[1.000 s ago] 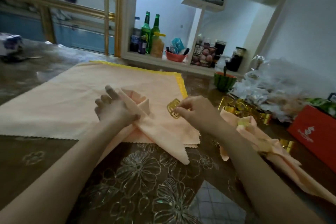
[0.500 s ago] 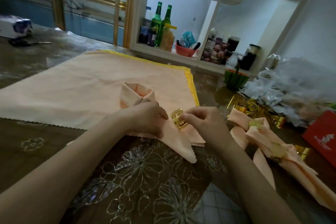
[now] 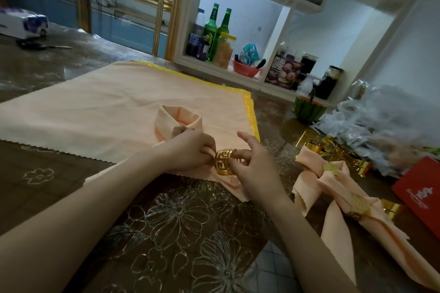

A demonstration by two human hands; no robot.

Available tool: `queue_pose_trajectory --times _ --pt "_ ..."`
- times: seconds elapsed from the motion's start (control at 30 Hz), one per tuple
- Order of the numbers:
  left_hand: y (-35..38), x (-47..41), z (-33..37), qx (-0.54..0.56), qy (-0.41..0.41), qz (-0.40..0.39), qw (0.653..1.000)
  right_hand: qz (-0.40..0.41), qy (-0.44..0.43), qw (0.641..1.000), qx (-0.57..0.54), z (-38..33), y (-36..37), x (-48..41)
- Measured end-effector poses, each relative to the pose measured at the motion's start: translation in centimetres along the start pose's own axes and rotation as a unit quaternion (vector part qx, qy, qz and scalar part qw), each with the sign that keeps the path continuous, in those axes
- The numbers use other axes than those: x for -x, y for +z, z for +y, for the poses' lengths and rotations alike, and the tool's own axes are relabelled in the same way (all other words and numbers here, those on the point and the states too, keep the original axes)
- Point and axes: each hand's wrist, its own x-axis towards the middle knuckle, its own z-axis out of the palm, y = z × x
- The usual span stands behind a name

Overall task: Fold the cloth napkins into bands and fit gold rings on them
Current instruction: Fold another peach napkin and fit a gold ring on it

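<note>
Peach fabric everywhere, basically. One napkin (image 3: 177,122) is folded into a band and looped over at its far end. It's laid on top of a big flat cloth (image 3: 95,107) with a yellow hem, which is spread out on the table (image 3: 178,221). The band is gripped by the left hand (image 3: 190,152), fingers curled round it just below the loop. Right up against those fingers, a gold ring (image 3: 225,162) with a cut-out key pattern is pinched by the right hand (image 3: 256,171) between thumb and fingers, with the index finger stuck out straight. The ring looks to be threaded onto the band, since the pointed tails are seen coming out below it toward the table's near edge. Part of that is hidden by the right hand, though.

Off to the right, a couple of finished napkins (image 3: 333,185) are laid across each other, each one cinched by its own ring. Behind them a heap of spare rings (image 3: 312,140) is piled beside crumpled plastic bags (image 3: 381,126), and a red box (image 3: 421,195) is parked at the right edge. Green bottles (image 3: 215,28) are lined up on the shelf at the back.
</note>
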Motion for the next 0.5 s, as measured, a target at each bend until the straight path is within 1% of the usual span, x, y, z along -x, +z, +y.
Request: queue_pose_trajectory --times 0.07,0.17,0.23,0.3,0.37,0.43,0.5 --pt "0.0 0.0 0.0 0.022 0.006 -0.001 1.000 -0.029 0.002 0.998 0.047 0.0 -0.1 -0.2" --pt "0.2 0.0 -0.1 0.033 0.017 0.016 0.999 -0.102 0.007 0.990 0.102 0.0 0.0 -0.1" --pt "0.4 0.0 0.1 0.033 0.021 0.032 0.999 -0.118 0.003 0.986 0.114 0.1 0.3 -0.2" --pt "0.6 0.1 0.4 0.040 0.019 0.044 0.998 -0.096 -0.017 0.989 0.109 0.4 0.5 -0.4" --pt "0.3 0.2 0.9 0.098 0.008 0.050 0.994 -0.060 -0.024 0.995 0.075 0.6 0.7 -0.3" --pt "-0.3 0.5 1.3 0.181 -0.003 0.018 0.983 -0.037 -0.014 0.999 0.026 0.8 1.0 -0.2" --pt "-0.7 0.6 1.4 0.196 0.010 -0.044 0.980 -0.019 -0.001 1.000 -0.008 0.9 1.1 -0.3"
